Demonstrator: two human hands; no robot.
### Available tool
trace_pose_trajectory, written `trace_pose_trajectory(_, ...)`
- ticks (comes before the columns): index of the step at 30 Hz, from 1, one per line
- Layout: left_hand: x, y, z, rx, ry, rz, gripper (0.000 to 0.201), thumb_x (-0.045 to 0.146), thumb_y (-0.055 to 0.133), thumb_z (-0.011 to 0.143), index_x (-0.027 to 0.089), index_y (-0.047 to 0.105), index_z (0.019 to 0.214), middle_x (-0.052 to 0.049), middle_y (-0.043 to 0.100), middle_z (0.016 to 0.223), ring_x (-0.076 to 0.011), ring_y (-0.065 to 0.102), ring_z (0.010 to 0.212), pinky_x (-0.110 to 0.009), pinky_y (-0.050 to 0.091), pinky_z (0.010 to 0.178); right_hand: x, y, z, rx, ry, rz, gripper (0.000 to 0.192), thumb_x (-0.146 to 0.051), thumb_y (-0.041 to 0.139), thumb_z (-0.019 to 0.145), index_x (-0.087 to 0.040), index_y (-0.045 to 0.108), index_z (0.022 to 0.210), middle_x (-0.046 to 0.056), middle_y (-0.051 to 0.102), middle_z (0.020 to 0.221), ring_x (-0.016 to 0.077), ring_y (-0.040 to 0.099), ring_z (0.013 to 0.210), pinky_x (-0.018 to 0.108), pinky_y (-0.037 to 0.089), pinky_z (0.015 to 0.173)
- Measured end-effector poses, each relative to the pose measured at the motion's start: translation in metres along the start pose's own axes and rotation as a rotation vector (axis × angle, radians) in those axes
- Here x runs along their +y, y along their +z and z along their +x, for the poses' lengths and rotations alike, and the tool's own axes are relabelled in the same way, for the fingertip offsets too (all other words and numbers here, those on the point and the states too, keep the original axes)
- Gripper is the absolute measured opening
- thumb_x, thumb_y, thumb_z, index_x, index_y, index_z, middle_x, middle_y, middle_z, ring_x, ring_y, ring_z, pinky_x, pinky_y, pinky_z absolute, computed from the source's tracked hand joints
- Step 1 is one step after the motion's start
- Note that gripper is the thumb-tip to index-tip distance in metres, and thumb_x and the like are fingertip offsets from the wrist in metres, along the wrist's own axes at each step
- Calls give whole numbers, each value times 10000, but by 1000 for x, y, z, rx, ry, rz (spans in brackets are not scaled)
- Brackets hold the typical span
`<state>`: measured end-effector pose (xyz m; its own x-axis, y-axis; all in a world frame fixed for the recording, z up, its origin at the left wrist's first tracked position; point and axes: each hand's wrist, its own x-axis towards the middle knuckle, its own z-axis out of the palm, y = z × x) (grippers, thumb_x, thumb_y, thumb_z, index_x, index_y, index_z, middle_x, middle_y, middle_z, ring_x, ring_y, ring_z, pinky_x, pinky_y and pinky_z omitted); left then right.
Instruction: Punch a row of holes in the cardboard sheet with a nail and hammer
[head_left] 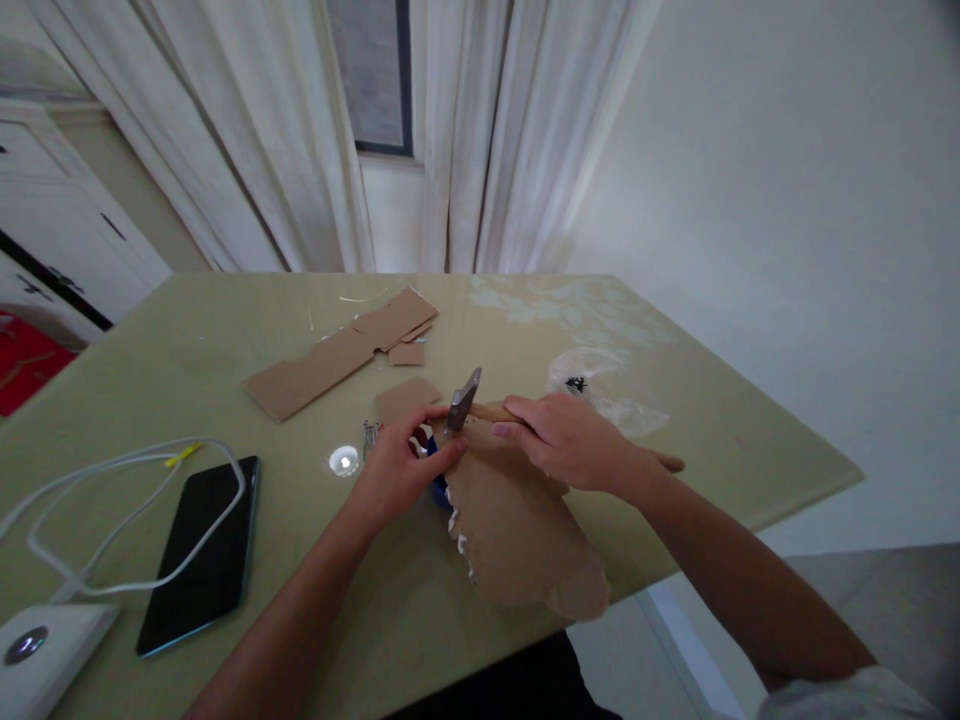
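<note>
Both forearms reach in from the bottom edge, over the near side of the green table. On the right, the right hand is closed around the wooden handle of a small hammer; the handle's end pokes out past the wrist, and the metal head sits just left of the knuckles, tilted, above the upper edge of a torn cardboard piece. That cardboard lies under both hands and runs toward the near table edge, its lower rim ragged. Just left of the hammer head, the left hand pinches thumb and forefinger together at the cardboard's upper left corner; whatever it pinches is too small to tell. Something blue peeks from under that hand. A few nails lie just beside the left fingers, with a small round shiny disc next to them. Farther back lie flat cardboard strips. Well to the left lie a dark phone and a looping white cable.
</note>
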<state>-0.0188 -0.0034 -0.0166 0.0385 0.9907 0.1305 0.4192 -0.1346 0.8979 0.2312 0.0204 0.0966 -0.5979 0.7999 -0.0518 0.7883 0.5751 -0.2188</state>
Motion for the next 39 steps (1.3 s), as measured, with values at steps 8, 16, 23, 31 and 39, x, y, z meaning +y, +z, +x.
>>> trace_pose_trajectory(8, 2, 0, 0, -1, 17, -21, 470, 545, 810, 870, 242, 813, 1229, -10, 714, 834, -187, 631, 704, -285, 484, 596, 3, 4, 1, 11, -6, 14, 392, -476, 471, 1168, -197, 651, 960, 28, 661, 761, 177, 540, 698, 331, 248, 674)
trace_pose_trajectory(16, -1, 1, 0, -2, 9, -27, 457, 525, 809, 865, 253, 809, 1232, -4, 713, 845, -185, 627, 704, -288, 477, 599, 2, 4, 4, 2, -3, -52, 369, -451, 487, 1164, -196, 665, 966, 40, 687, 763, 191, 578, 709, 334, 247, 671)
trace_pose_trajectory(23, 1, 1, 0, -1, 13, -23, 444, 532, 807, 867, 247, 809, 1208, -6, 714, 829, -191, 636, 712, -288, 474, 598, 1, 2, 5, -36, -22, -77, 370, -453, 481, 1163, -197, 686, 992, 55, 719, 800, 193, 588, 699, 334, 257, 658)
trace_pose_trajectory(31, 2, 2, 0, 2, 3, -30, 455, 535, 802, 862, 238, 809, 1207, -20, 738, 878, -200, 651, 752, -296, 492, 635, -1, 2, 8, -48, -14, -113, 392, -465, 468, 1169, -197, 701, 1003, 62, 733, 807, 200, 606, 710, 339, 242, 652)
trace_pose_trajectory(39, -1, 3, 0, 33, -18, -7, 512, 563, 813, 838, 251, 819, 1244, -62, 774, 1000, -239, 670, 835, -347, 521, 711, 4, -1, 6, -7, 0, -29, 359, -445, 519, 1143, -210, 630, 894, 30, 670, 755, 174, 534, 666, 334, 238, 651)
